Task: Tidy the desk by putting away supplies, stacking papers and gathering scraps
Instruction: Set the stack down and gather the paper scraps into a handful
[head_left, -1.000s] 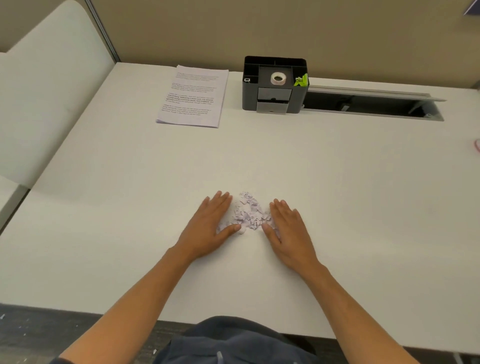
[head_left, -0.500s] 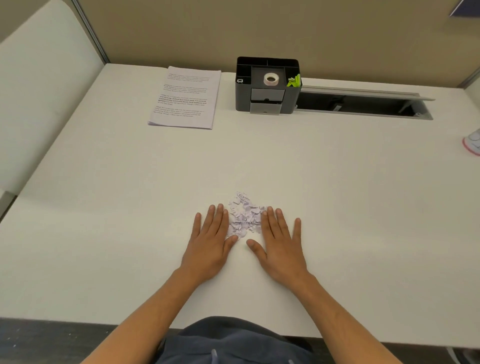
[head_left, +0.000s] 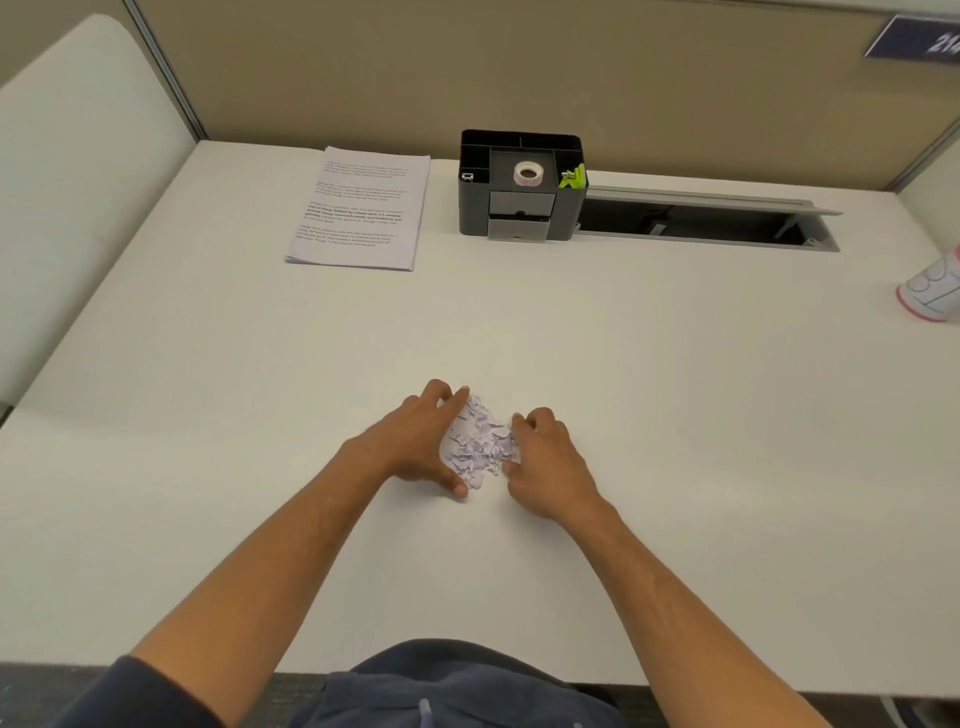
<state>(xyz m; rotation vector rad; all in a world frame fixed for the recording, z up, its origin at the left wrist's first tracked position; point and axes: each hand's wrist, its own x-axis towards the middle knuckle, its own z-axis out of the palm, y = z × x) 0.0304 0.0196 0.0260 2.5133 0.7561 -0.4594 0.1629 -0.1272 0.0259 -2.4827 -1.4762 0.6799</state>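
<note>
A small heap of torn white paper scraps (head_left: 480, 441) lies on the white desk (head_left: 675, 415), near its front middle. My left hand (head_left: 415, 441) cups the heap from the left, with index finger and thumb curled round its far and near edges. From the right, my right hand (head_left: 545, 462) presses in, knuckles raised and fingertips curled into the scraps. A neat stack of printed papers (head_left: 363, 208) lies at the back left. Beside it, a black desk organiser (head_left: 519, 208) holds a tape roll (head_left: 528, 173) and green clips (head_left: 574, 177).
An open cable slot (head_left: 701, 223) runs along the back edge to the right of the organiser. A white cup with a pink rim (head_left: 932, 288) lies at the far right edge. Beige partition walls (head_left: 467, 67) close off the back, and a white panel (head_left: 67, 156) closes off the left.
Both hands lay flat on either side of the scraps; now their fingers are curled and pushed inward, squeezing the scraps into a tighter heap. The head view has tilted slightly.
</note>
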